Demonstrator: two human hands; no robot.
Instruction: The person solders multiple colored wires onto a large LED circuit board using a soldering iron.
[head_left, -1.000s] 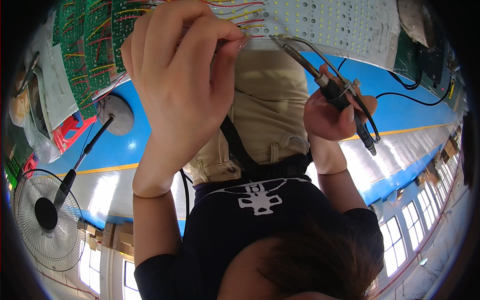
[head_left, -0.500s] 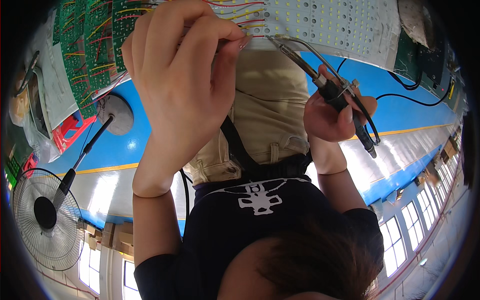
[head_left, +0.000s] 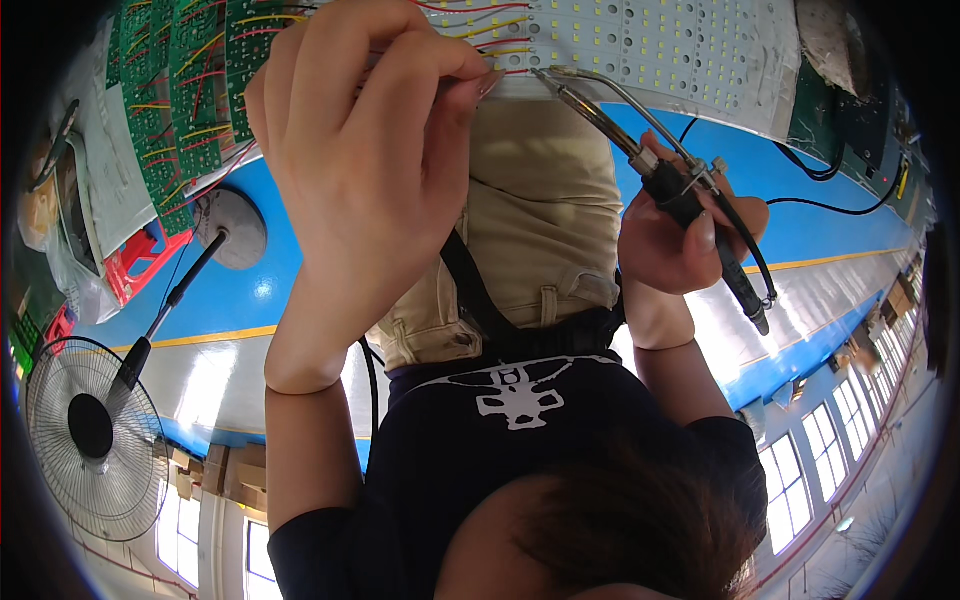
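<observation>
My left hand (head_left: 370,170) fills the upper left, its fingertips pinched together on a thin wire at the edge of a white LED panel (head_left: 660,40). Red and yellow wires (head_left: 480,22) run along that edge. My right hand (head_left: 680,245) grips a black-handled soldering iron (head_left: 690,200) with a wire feed tube along it. Its metal tip (head_left: 548,76) points left and sits just right of my left fingertips, close to the panel's edge. Whether the tip touches the panel is not clear.
Green circuit boards (head_left: 190,90) with coloured wires lie at the upper left. A standing fan (head_left: 95,430) with its pole and round base (head_left: 235,228) is at the left on a blue floor (head_left: 810,215). A black cable (head_left: 830,170) trails at the upper right.
</observation>
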